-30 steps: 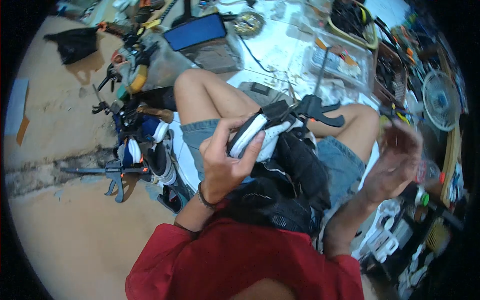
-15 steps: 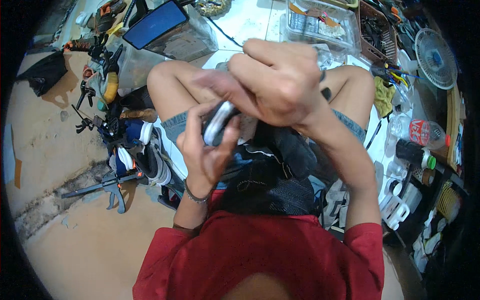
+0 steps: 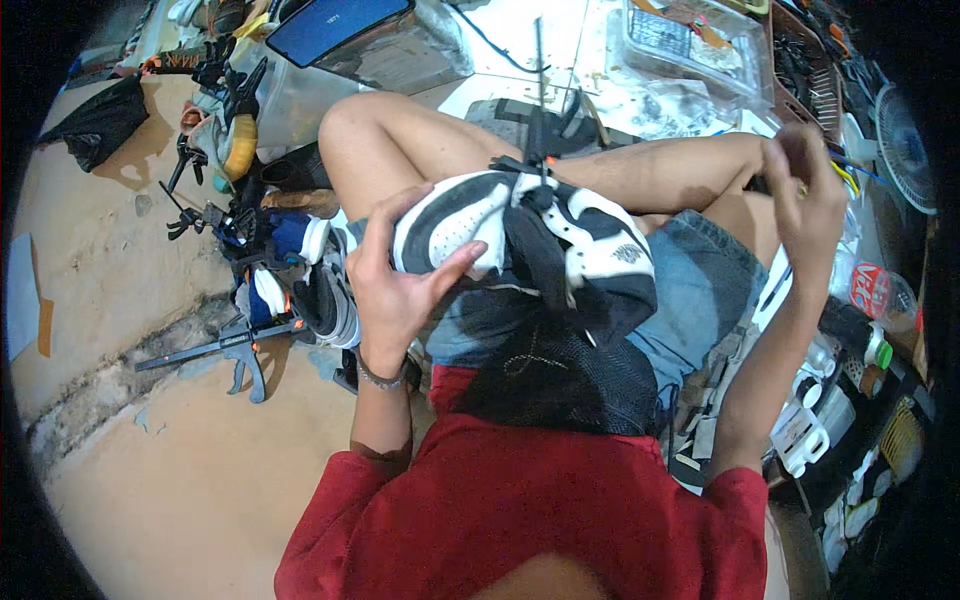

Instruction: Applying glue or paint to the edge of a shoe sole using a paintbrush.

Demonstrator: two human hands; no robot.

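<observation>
My left hand (image 3: 395, 275) grips the toe end of a black-and-white sneaker (image 3: 470, 220), thumb across the white upper and fingers round its far edge. The shoe lies tilted over my lap, dark laces and tongue showing. A black bar clamp (image 3: 540, 120) with an orange piece is on the shoe's far side, its bar upright. Where it grips is hidden. My right hand (image 3: 805, 185) is raised beside my right knee, away from the shoe, fingers bent and apart, with nothing visible in them. Black mesh material (image 3: 560, 385) covers part of my lap below the shoe.
Shoes and clamps (image 3: 255, 240) crowd my left side, near a black bag (image 3: 100, 130). A screen device (image 3: 335, 30) and clear bins (image 3: 690, 50) sit ahead. Bottles (image 3: 880, 300), white containers (image 3: 800, 440) and a fan (image 3: 900, 140) line the right.
The shoe has turned flatter, its side now facing up. My right hand crossed over it half a second ago and has moved away up to the right; my left hand still grips the shoe.
</observation>
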